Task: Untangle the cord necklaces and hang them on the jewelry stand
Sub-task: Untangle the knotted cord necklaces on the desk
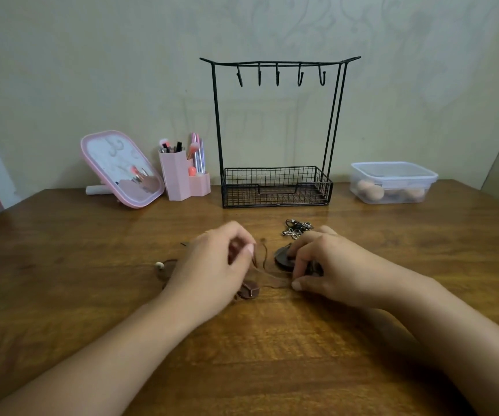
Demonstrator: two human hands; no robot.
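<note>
- Near, on wooden table (272, 340): tangled cord necklaces (267, 273), brown pendants among thin cords
- Left hand (212, 265) curled, pinching cord at fingertips above brown pendant (249, 289)
- Right hand (326, 265) curled, thumb and fingers pinching cord beside dark round pendant (282, 258)
- Just beyond: small metal trinket cluster (296, 229)
- Far, by wall: black wire jewelry stand (276, 127), hooks bare; pink mirror (120, 168), pink brush holder (182, 178) left; clear lidded box (392, 183) right
</note>
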